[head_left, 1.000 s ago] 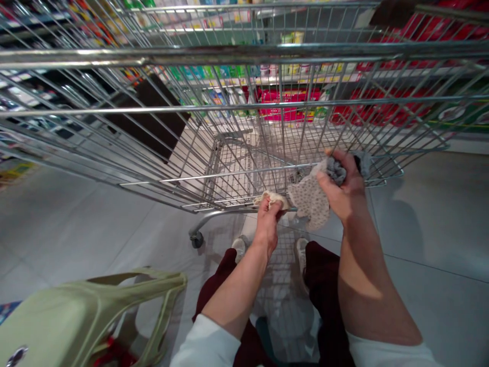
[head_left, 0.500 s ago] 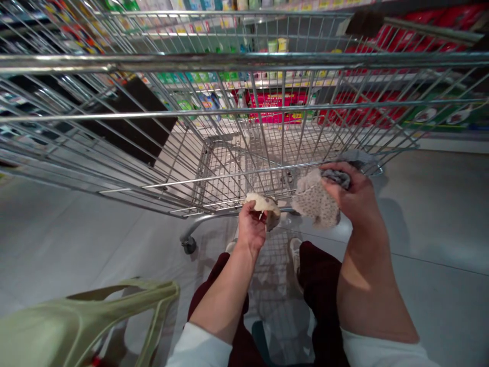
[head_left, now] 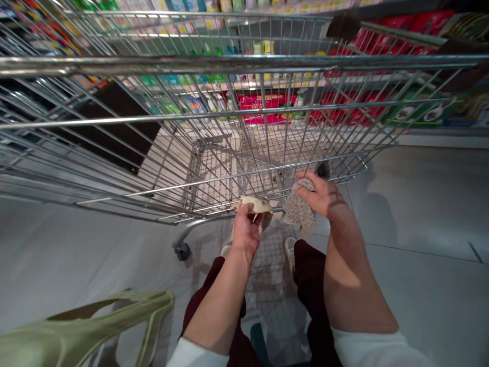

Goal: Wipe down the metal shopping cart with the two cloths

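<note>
My left hand (head_left: 246, 232) pinches a cream cloth with dark spots (head_left: 255, 205), its end curling over to the right. It is just below the lower wires of a metal shopping cart (head_left: 229, 64). To its right, my right hand (head_left: 326, 198) grips a light grey cloth dotted with small spots (head_left: 300, 211), which hangs down from the thumb and fingers. The two cloths are close together but apart. Both hands are in front of the cart's near side, above my feet. What kind of cloth items these are, I cannot make out.
A dark panel (head_left: 110, 125) is at the cart's left, and a caster wheel (head_left: 182, 251) is below. Store shelves (head_left: 282, 81) with bottles and red packs stand behind. At lower left is a pale green object with loop-like parts (head_left: 87, 318). My shoe (head_left: 290, 252) rests on the floor.
My right hand has moved left, bringing the dotted cloth closer to the cream one. The dark grey bunched part seen in its grip earlier no longer shows. My left hand keeps its pinch.
</note>
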The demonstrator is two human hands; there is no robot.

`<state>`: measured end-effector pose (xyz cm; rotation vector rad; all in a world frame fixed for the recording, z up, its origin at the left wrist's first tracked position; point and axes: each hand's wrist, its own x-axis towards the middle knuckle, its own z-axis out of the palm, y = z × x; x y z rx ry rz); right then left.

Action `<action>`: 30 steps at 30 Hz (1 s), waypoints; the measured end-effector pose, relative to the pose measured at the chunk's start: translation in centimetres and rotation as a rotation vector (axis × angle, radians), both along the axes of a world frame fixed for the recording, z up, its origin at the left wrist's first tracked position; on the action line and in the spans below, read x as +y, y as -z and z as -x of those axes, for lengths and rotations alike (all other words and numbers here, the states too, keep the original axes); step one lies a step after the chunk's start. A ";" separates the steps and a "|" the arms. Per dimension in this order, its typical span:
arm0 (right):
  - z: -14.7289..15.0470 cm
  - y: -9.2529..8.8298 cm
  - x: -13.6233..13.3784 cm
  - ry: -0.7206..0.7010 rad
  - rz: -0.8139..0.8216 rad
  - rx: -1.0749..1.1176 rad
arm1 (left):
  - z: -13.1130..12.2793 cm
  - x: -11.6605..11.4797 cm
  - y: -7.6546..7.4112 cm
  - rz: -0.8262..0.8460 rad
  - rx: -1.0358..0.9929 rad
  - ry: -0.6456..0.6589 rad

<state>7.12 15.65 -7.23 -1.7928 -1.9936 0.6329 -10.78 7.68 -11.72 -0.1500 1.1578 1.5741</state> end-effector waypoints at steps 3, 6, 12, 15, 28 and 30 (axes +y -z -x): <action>0.1 0.0 0.0 0.013 0.003 -0.060 | -1.5 0.5 0.5 0.051 -0.014 0.046; 0.1 0.2 0.0 0.005 -0.004 -0.087 | -3.0 0.9 0.4 0.045 -0.012 0.075; 0.0 -0.2 -0.2 -0.019 0.049 -0.017 | -3.6 0.7 -1.3 -0.137 0.063 0.086; 0.1 -0.4 -0.3 -0.032 0.068 -0.008 | -3.0 0.5 -1.5 -0.146 0.045 0.089; 0.9 -0.8 -0.9 -0.183 0.074 -0.053 | -1.6 0.7 -1.1 -0.022 0.145 0.054; 1.3 -0.9 -0.9 -0.199 0.088 -0.055 | -1.9 0.9 -0.7 -0.007 0.176 0.103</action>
